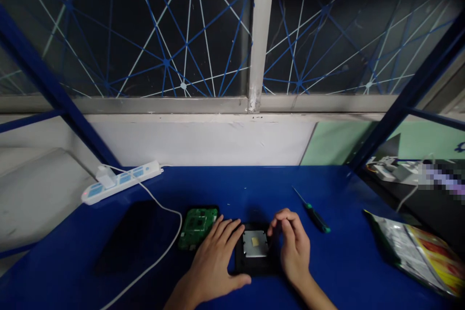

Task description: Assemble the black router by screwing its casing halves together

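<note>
between left grip [220, 252] and right grip [290, 242], the black casing [254, 267].

A power strip [125, 178] and shiny packet [417, 253] lie apart.

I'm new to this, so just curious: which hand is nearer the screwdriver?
The right hand, its fingers curled beside the black case, is nearer the screwdriver. The left hand has its fingers spread.
</note>
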{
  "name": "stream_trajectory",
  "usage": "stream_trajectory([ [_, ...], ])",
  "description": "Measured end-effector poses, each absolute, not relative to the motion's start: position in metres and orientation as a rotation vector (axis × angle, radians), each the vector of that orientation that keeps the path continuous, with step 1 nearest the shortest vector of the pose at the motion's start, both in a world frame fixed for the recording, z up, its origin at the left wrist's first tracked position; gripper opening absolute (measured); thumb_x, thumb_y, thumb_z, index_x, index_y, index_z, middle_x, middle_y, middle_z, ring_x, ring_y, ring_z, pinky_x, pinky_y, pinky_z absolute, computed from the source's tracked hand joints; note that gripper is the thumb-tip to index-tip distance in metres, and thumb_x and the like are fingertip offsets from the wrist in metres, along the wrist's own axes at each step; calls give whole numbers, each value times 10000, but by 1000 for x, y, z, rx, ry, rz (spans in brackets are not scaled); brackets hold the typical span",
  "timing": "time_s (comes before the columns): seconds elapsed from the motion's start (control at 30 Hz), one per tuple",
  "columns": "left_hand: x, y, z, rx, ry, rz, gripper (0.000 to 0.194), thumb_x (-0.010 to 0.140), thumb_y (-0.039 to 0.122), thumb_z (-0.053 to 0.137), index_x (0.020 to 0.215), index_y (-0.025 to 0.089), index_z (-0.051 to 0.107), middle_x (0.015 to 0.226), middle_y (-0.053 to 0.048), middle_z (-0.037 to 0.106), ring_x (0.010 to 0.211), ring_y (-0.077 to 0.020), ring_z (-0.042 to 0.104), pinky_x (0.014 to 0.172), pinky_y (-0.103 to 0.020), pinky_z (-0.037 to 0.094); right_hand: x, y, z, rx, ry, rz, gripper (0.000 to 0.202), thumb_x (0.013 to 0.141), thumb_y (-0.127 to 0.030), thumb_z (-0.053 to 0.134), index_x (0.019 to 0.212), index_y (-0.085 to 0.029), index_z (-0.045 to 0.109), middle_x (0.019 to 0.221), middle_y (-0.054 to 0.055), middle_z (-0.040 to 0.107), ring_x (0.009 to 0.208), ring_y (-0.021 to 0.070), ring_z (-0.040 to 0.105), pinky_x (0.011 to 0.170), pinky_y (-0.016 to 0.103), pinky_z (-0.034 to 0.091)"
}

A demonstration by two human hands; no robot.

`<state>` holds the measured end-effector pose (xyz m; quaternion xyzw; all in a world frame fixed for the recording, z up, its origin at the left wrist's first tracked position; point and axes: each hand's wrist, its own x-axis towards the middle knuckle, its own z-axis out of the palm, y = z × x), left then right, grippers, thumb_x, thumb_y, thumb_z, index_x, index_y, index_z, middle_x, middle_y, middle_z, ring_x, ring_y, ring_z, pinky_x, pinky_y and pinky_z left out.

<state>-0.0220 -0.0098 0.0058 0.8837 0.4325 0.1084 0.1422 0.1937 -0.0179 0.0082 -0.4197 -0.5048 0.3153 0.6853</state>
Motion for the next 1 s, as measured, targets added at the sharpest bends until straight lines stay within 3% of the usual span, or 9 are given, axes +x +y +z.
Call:
stream_trajectory([
  [0.17, -23, -9, 2, 2523, 1285, 295, 1031, 633, 528, 867, 1521, 309, 392, 1582, -52, 412, 1462, -420, 309, 1184, -634, 299, 181, -19, 17, -939, -1101, 746, 230, 1032, -367, 427, 940, -233, 589, 747, -14, 568, 586, 120, 549, 561, 235, 478],
  [0.47, -22, -8, 2, 2473, 1285, 262, 1082, 592, 467, 898, 1530, 310, 382, 1593, -44, 394, 1477, -416, 279, 1198, -608, 295, 194, -18, 24, -918, -1461, 906, 229, 1044, -349, 416, 1073, -267, 627, 885, 18, 702, 835, 160, 675, 790, 258, 518],
  [0.73, -22, -3, 3, 2507, 1270, 175, 1061, 618, 504, 895, 1528, 293, 390, 1586, -63, 405, 1457, -423, 319, 1206, -625, 261, 212, -18, 46, -876, -1640, 1235, 379, 1042, -464, 358, 1016, -255, 673, 1023, 74, 720, 988, 227, 658, 927, 388, 495],
  [0.8, -22, -2, 3, 2518, 1244, 158, 1061, 631, 542, 883, 1531, 282, 384, 1588, -71, 402, 1459, -426, 314, 1206, -630, 259, 211, -15, 43, -787, -1595, 1192, 423, 1006, -569, 374, 1001, -248, 650, 1015, 93, 710, 977, 248, 658, 914, 417, 507],
  [0.87, -22, 0, 2, 2521, 1218, 155, 1055, 654, 598, 854, 1534, 263, 378, 1593, -78, 392, 1464, -433, 299, 1201, -636, 264, 210, -9, 37, -745, -1559, 1015, 476, 894, -687, 513, 1019, -244, 636, 981, 98, 679, 921, 257, 647, 833, 401, 530],
  [0.93, -23, 0, 2, 2524, 1198, 160, 1044, 666, 625, 835, 1531, 254, 383, 1594, -80, 389, 1465, -437, 296, 1199, -634, 270, 211, -4, 33, -796, -1577, 845, 406, 853, -634, 631, 951, -241, 660, 915, 78, 643, 854, 237, 627, 761, 364, 528],
  [1.0, -24, 1, 1, 2535, 1185, 182, 1042, 667, 614, 837, 1533, 259, 379, 1590, -76, 398, 1462, -429, 308, 1204, -619, 267, 214, 0, 35, -863, -1639, 748, 244, 899, -481, 661, 872, -239, 679, 839, 57, 632, 798, 213, 618, 723, 337, 521],
])
